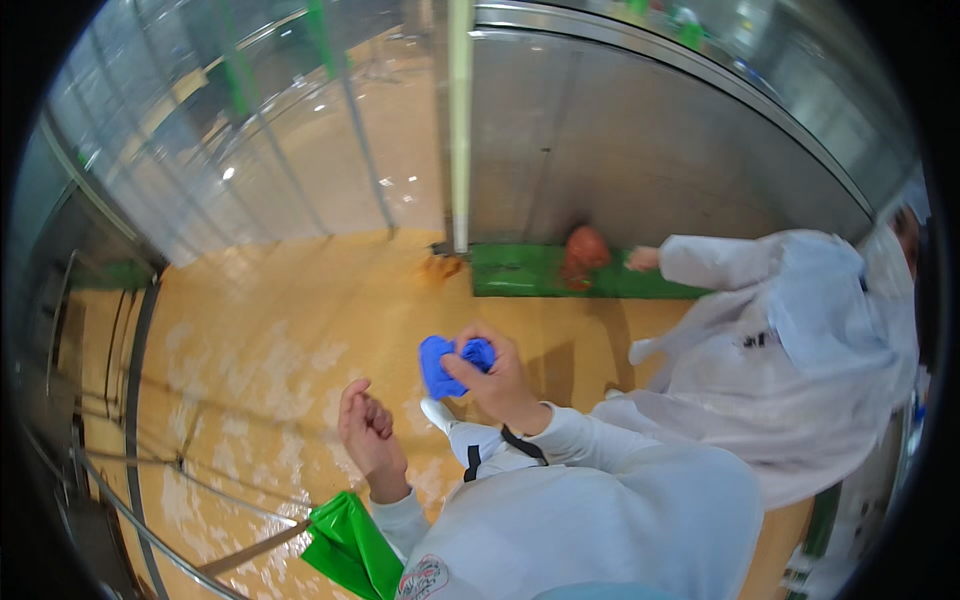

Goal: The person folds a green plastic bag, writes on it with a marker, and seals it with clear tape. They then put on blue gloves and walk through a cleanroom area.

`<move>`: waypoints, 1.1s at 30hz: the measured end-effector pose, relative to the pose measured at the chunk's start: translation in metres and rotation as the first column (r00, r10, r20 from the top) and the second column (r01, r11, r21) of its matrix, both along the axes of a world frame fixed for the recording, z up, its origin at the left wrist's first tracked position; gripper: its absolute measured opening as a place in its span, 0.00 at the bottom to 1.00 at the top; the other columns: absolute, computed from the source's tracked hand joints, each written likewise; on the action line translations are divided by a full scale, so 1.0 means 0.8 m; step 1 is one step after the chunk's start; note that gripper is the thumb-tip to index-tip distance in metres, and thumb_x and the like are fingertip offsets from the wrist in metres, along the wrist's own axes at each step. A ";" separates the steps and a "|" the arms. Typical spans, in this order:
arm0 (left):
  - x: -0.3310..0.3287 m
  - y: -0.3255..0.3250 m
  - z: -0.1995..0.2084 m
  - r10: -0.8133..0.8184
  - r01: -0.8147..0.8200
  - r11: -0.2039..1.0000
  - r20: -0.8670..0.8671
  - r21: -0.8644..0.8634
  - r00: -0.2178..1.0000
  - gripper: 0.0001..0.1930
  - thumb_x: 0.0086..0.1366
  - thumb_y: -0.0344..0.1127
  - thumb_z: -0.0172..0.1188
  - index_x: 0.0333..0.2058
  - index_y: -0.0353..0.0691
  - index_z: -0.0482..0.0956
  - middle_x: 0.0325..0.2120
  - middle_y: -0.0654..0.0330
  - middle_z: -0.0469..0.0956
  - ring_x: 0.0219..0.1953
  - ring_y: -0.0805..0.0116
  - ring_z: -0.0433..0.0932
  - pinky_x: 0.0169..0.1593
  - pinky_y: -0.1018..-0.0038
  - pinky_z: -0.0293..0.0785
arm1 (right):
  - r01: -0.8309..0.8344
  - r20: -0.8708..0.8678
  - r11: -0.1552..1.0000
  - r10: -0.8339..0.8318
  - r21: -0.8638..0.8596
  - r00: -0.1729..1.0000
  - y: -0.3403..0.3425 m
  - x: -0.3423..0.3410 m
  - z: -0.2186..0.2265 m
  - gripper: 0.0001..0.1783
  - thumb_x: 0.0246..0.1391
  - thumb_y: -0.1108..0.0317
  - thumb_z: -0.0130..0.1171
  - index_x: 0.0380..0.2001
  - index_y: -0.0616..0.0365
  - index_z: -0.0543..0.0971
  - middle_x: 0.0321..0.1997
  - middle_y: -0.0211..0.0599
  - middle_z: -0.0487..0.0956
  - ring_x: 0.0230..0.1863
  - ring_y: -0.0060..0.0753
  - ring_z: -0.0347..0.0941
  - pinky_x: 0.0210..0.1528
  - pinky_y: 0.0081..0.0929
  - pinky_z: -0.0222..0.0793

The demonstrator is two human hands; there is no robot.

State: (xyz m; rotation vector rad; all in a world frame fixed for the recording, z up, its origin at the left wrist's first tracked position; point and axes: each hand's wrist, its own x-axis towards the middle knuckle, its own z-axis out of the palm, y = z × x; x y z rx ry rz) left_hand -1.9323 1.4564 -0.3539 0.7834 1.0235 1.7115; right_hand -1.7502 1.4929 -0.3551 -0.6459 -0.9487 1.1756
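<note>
My right hand (495, 378) is closed around a crumpled blue bundle (440, 366) that looks like thin rubber gloves. The bundle bulges out between thumb and fingers, towards my left. Lower and to the left, my left hand (372, 428) is raised with nothing visible in it. Its fingers are loosely bent, one pointing up, and it is apart from the blue bundle. Glossy green plastic sheeting (350, 545) hangs in folds beside my left forearm; how it is held up there is hidden.
A person in a white coat (790, 360) stands close on my right, one arm stretched towards a blurred reddish-brown thing (585, 255) above a green strip (520, 270). Metal panels (660, 130) and a clear strip curtain (290, 130) stand ahead. Metal rails (150, 510) lie left; the yellow floor (230, 350) shines.
</note>
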 end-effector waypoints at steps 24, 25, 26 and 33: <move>-0.102 0.193 0.057 -0.009 -0.010 0.996 -0.217 -0.088 0.976 0.10 0.73 0.40 0.44 0.37 0.44 0.71 0.36 0.52 0.82 0.20 0.79 0.74 0.22 0.86 0.63 | -0.040 -0.014 0.990 0.042 0.138 0.999 0.227 -0.071 0.056 0.10 0.52 0.78 0.59 0.27 0.55 0.67 0.28 0.24 0.67 0.29 0.13 0.61 0.32 0.15 0.59; -0.109 0.210 0.058 -0.017 -0.001 0.997 -0.239 -0.074 0.971 0.13 0.74 0.42 0.42 0.35 0.44 0.72 0.32 0.55 0.82 0.21 0.77 0.75 0.24 0.84 0.65 | -0.017 -0.018 0.992 0.020 0.122 1.000 0.234 -0.074 0.053 0.10 0.52 0.78 0.59 0.27 0.55 0.67 0.28 0.24 0.67 0.29 0.13 0.62 0.32 0.15 0.59; -0.120 0.228 0.059 -0.040 0.027 0.998 -0.238 -0.059 0.970 0.13 0.74 0.42 0.41 0.35 0.43 0.71 0.32 0.55 0.82 0.22 0.76 0.75 0.26 0.83 0.67 | 0.006 -0.022 0.994 -0.004 0.106 1.000 0.243 -0.077 0.053 0.10 0.51 0.78 0.59 0.27 0.55 0.67 0.28 0.24 0.67 0.29 0.14 0.62 0.32 0.15 0.59; -0.161 0.353 0.104 -0.235 0.232 0.971 0.052 0.058 0.971 0.17 0.75 0.41 0.37 0.46 0.35 0.70 0.50 0.46 0.73 0.50 0.62 0.74 0.53 0.71 0.71 | 0.058 -0.035 0.998 -0.059 -0.018 0.998 0.280 -0.101 0.072 0.11 0.48 0.82 0.54 0.26 0.55 0.65 0.26 0.23 0.64 0.28 0.14 0.61 0.30 0.16 0.58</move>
